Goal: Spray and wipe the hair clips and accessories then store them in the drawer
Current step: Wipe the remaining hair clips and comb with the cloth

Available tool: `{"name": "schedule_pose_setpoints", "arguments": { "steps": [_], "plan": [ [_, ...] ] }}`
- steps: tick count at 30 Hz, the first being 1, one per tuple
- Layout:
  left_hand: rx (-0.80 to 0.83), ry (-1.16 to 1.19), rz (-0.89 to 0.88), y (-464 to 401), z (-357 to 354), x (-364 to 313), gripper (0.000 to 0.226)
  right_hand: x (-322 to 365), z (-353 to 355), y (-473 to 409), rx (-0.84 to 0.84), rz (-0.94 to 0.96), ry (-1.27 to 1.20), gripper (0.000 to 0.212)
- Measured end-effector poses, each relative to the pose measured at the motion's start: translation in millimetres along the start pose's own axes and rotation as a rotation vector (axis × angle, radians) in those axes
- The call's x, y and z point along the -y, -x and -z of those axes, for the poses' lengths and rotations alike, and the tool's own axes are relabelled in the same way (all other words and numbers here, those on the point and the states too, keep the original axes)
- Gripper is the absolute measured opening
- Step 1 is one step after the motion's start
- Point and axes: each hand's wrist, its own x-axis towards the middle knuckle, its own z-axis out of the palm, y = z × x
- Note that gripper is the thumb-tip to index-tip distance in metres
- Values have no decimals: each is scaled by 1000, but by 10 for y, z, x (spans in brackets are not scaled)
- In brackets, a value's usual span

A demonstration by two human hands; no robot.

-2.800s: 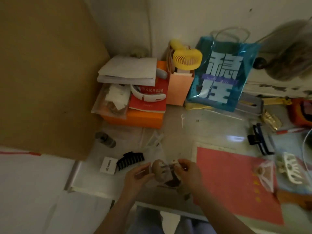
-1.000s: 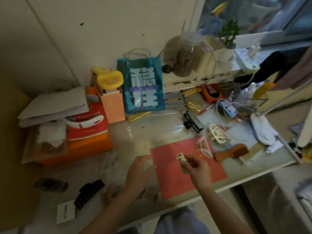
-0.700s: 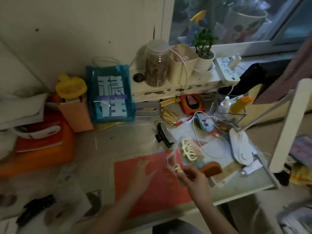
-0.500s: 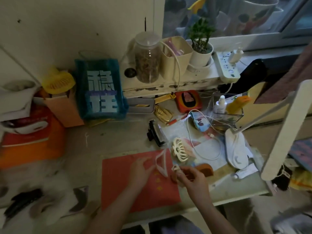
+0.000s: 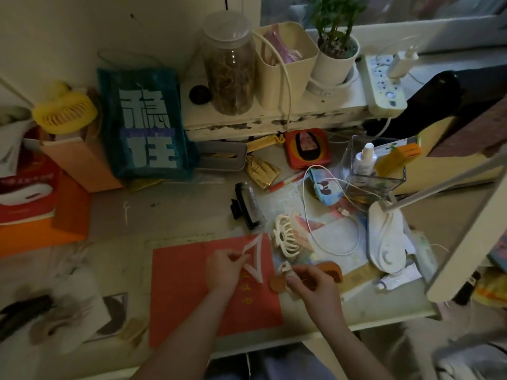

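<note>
1. At the far left, a red book (image 5: 24, 193) lies on an orange box (image 5: 41, 229); its white lettering is too blurred to read.
2. A teal bag (image 5: 145, 124) stands at the far side of the worktop (image 5: 178, 212) with large pale characters, seemingly "稳住".
3. The left hand (image 5: 223, 268) pinches a clear triangular hair clip (image 5: 253, 260) over the red mat (image 5: 186, 292), which bears small yellow marks I cannot read.
4. The right hand (image 5: 312, 286) grips a small pale clip (image 5: 284, 268), just beside a brown comb (image 5: 329, 271).
5. A cream claw clip (image 5: 286, 238) and a black clip (image 5: 248, 205) lie farther off.
6. A white spray bottle (image 5: 363, 161) stands in a clear box (image 5: 384, 179) on the right.
</note>
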Motion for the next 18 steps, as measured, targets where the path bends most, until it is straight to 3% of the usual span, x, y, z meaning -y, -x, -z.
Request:
{"name": "schedule_pose_setpoints", "arguments": {
  "steps": [13, 18],
  "plan": [
    [-50, 243, 12, 229, 344, -157, 9, 256, -36, -36, -43, -12, -129, 10],
    [-71, 338, -62, 436, 678, -329, 20, 616, -101, -57, -76, 73, -155, 15]
  ]
}}
